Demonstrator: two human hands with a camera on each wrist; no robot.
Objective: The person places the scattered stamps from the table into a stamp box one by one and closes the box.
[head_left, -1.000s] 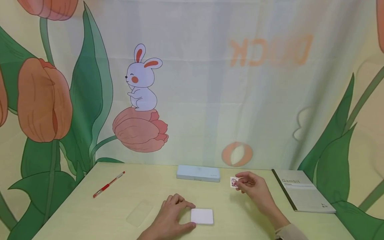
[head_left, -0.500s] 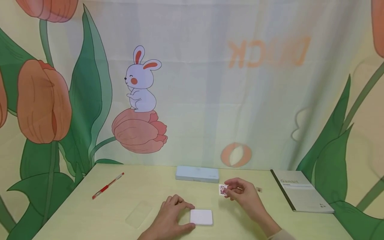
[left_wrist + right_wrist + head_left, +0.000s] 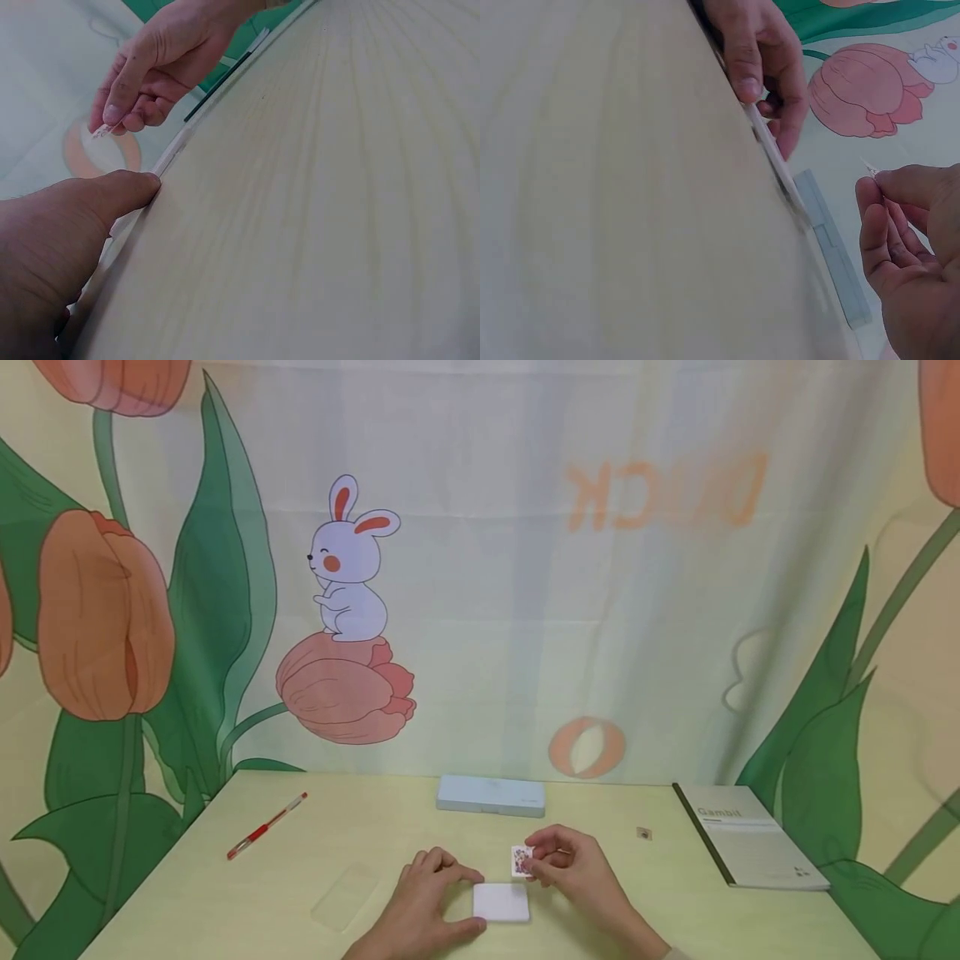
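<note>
A flat white rectangular case (image 3: 501, 902) with rounded corners lies on the table at front centre. My left hand (image 3: 427, 902) holds it at its left end, thumb at the near corner and index finger at the far one. In the right wrist view, the case (image 3: 776, 161) shows edge-on beside the left hand. Just above its far right edge, my right hand (image 3: 573, 868) pinches a small white sticker (image 3: 521, 862) with a colourful printed figure between thumb and forefinger. The fingertips hide the sticker's right side. It is seen nearly edge-on in the left wrist view.
A pale blue box (image 3: 491, 796) stands at the back. To the left lie a red pen (image 3: 267, 826) and a clear flat cover (image 3: 345, 897). On the right are a small brownish square (image 3: 644, 833) and a notebook (image 3: 750, 835). A printed curtain (image 3: 480, 568) hangs behind.
My right hand has carried the sticker left and nearer, from beside the blue box to above the white case. The brownish square has come into view behind it. The left hand stays put.
</note>
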